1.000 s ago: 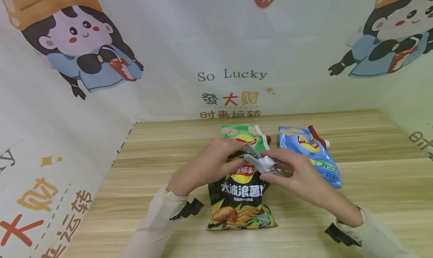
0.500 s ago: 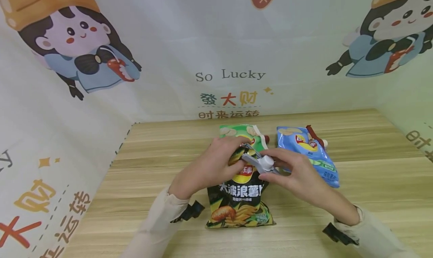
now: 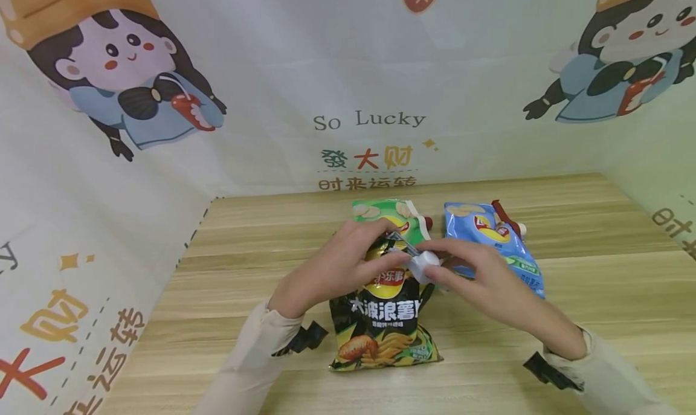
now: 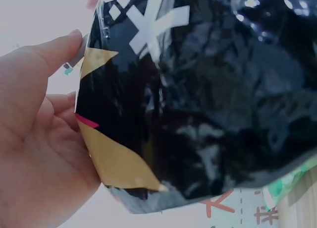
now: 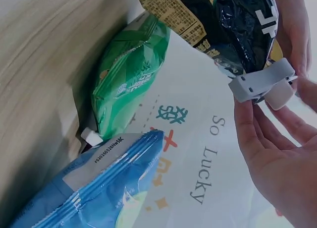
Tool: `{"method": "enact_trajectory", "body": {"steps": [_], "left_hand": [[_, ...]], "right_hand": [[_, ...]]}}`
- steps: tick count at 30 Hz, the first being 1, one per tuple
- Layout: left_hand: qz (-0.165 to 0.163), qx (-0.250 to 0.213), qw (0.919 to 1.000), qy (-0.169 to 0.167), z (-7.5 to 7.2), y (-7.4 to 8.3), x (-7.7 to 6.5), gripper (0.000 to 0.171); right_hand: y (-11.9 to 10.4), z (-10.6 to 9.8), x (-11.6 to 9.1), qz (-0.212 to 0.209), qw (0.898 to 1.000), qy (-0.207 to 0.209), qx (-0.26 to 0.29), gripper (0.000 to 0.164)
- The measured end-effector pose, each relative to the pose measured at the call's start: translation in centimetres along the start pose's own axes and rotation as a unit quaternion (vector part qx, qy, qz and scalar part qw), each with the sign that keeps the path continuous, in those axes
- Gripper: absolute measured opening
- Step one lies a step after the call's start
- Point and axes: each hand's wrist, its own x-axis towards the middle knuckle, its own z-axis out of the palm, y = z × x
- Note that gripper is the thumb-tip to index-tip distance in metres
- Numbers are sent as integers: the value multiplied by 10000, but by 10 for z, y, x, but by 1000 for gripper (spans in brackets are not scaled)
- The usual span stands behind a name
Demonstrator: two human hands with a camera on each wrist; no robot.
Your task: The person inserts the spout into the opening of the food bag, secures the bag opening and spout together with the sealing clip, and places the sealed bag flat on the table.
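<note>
A black chip bag [image 3: 383,318] is held by its top above the table, its printed front facing me. My left hand [image 3: 337,264] grips the bag's upper left, with the thumb at the end of a grey bag clip [image 5: 262,80]. My right hand [image 3: 484,276] pinches that clip by its other end, near its white cap [image 3: 428,259]. In the right wrist view the clip lies across the bag's top edge, its arms close together. The bag [image 4: 198,89] hides some of my left fingers in the left wrist view.
Behind the black bag lies a green chip bag [image 3: 380,208], partly covered, with a white clip on it. To the right is a blue chip bag [image 3: 484,225] with a dark red, white-capped clip [image 3: 505,217]. A printed cloth [image 3: 272,101] rises behind the wooden table [image 3: 261,234].
The clip's arms, spread apart before, have come closer together over the bag's top. My left thumb has moved right along the clip. The other bags lie where they were.
</note>
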Motion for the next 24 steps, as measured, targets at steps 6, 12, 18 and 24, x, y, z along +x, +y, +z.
{"method": "enact_trajectory", "body": {"steps": [6,12,18,24], "left_hand": [[122,-160,9998,-86,0,-1,1,28],[45,-239,9996,-166,-1,1,1,30],[43,-250,9995,-190,-1,1,1,32],[-158,-334,9990,-255,-2,1,-1,36]], "right_hand": [[0,0,1,-835,9931,369,-739,24],[-4,7,-1,-1262,9827,629,-1198,20],[-9,8,-3,-1107,9847,619,-1194,20],[-12,6,-3,-936,9883,445,-1119,25]]}}
